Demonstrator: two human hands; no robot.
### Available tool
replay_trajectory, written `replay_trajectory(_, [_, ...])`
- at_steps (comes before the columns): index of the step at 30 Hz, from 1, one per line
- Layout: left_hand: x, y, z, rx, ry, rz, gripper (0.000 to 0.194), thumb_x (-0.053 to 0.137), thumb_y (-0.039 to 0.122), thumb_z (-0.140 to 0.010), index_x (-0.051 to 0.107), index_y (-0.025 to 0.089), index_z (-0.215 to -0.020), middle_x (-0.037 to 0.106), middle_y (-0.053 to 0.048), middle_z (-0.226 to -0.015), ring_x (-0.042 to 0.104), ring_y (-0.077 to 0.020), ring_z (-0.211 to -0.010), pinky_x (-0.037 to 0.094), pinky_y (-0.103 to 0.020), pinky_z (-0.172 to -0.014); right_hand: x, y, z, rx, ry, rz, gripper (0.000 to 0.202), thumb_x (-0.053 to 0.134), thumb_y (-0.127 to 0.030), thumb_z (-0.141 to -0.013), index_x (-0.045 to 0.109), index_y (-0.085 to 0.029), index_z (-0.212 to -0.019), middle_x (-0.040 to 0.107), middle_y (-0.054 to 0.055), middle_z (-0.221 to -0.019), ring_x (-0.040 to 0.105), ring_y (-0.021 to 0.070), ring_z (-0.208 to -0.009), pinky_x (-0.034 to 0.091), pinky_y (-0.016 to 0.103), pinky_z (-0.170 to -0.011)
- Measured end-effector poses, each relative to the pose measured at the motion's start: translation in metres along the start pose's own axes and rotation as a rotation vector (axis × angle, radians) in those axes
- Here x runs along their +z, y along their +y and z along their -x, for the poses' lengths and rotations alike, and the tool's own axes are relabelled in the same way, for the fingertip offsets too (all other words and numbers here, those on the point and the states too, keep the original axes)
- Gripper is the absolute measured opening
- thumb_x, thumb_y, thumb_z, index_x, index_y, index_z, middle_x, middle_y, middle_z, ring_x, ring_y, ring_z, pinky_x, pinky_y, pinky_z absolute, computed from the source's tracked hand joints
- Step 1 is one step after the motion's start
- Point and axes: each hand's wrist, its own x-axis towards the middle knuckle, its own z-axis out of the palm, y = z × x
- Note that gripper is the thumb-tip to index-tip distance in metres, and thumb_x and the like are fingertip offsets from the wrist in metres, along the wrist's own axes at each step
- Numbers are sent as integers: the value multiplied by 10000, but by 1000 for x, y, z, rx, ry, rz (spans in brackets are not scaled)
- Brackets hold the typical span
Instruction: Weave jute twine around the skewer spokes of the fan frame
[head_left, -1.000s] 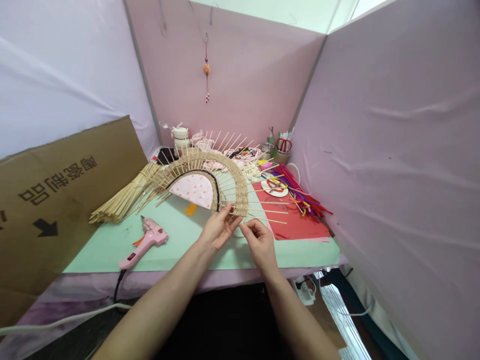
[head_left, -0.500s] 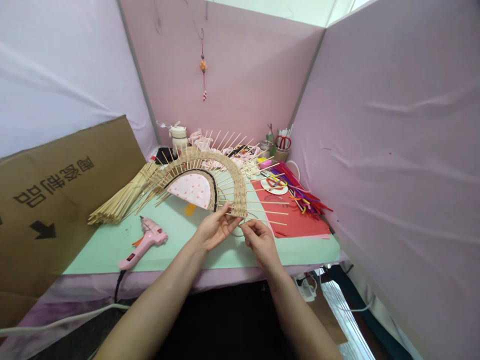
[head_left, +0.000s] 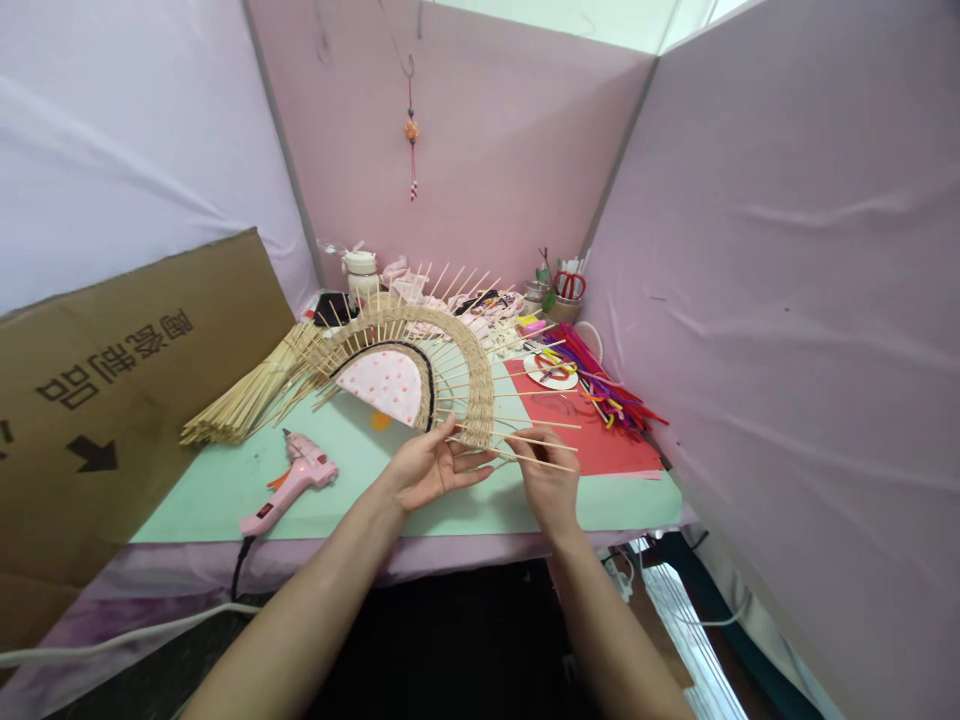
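A half-round woven fan of thin sticks is held up over the table, tilted. Its tan woven band curves round a pink half-circle panel with red spots and a black edging. Bare stick ends radiate outward past the band. My left hand supports the fan's lower right end, thumb on top and fingers beneath. My right hand is closed among the lowest stick ends, just right of the band, pinching a thin cord. Its fingertips are partly hidden by the sticks.
A pink glue gun lies on the mint tabletop at left, near a bundle of straw-coloured sticks and a cardboard sheet. Red sheets, pipe cleaners, a white bottle and red-handled scissors are farther back.
My right hand has moved right, from beneath the band's end to among the stick ends. My left hand's fingers have spread a little under the fan, which stays almost in place.
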Motion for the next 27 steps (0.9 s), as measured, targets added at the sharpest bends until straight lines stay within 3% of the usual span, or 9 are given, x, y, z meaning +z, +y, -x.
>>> replay_trajectory(8, [-2,-5,-2,-4,-61,51,348,385,349,-988,631,120,-1077,734,-158,-1016,719,-314,-927,497,-536,-915,-8,-5,-2,-159,84,97,159,692,-325,-818,702,-182,-747,679,35,-737,616,142,-637,472,257,-575])
replay_trajectory(14, [-3,-9,-1,1,-41,66,384,349,326,-1001,645,87,-1050,742,-179,-963,726,-261,-911,515,-411,-907,-9,-3,-1,-144,55,143,171,684,-343,-822,709,-183,-767,692,48,-748,616,147,-614,477,260,-546])
replay_trajectory(17, [-3,-9,-1,18,-5,59,367,362,307,-1000,657,89,-1003,749,-171,-926,733,-240,-862,521,-379,-885,-18,-1,-4,-210,-21,183,129,669,-310,-840,703,-188,-813,702,54,-790,640,160,-689,495,264,-599])
replay_trajectory(21, [-3,-9,-1,40,-4,55,368,364,297,-1000,668,89,-991,754,-162,-912,734,-234,-855,526,-366,-875,-46,-4,-9,-264,-232,263,94,625,-271,-881,680,-195,-868,696,51,-844,636,156,-751,482,252,-632])
replay_trajectory(27, [-5,-10,1,41,-7,46,387,346,294,-1004,678,101,-951,758,-151,-888,739,-224,-822,540,-350,-840,-91,-30,-6,-229,-430,357,82,591,-248,-910,648,-210,-867,639,16,-796,582,132,-719,449,247,-655])
